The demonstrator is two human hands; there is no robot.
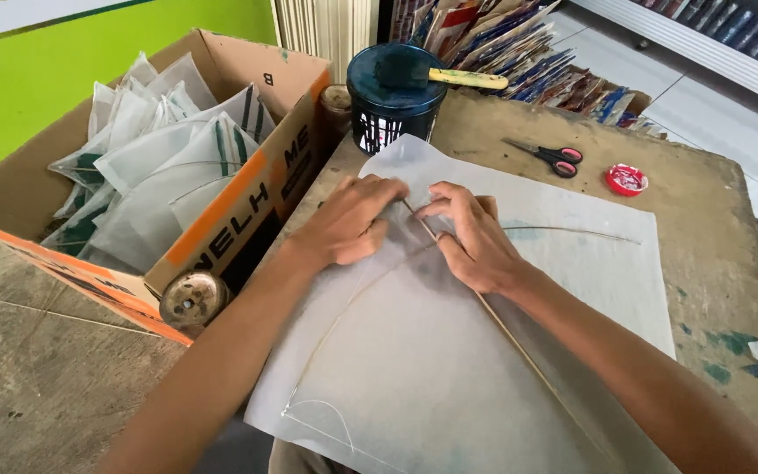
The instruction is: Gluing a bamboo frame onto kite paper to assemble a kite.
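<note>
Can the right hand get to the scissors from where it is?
Probably yes. The right hand rests on the white paper; the scissors lie in the open on the table beyond, nothing between.

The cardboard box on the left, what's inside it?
The cardboard box holds a stack of white paper kites with dark green stripes and thin curved sticks. Whatever lies beneath them is covered.

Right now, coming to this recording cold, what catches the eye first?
Both hands, left hand and right hand, press where two thin bamboo sticks cross on a white paper sheet at table centre. To the left, an open cardboard box holds stacked white kites. Behind sits a dark glue pot, with red-handled scissors to its right.
</note>
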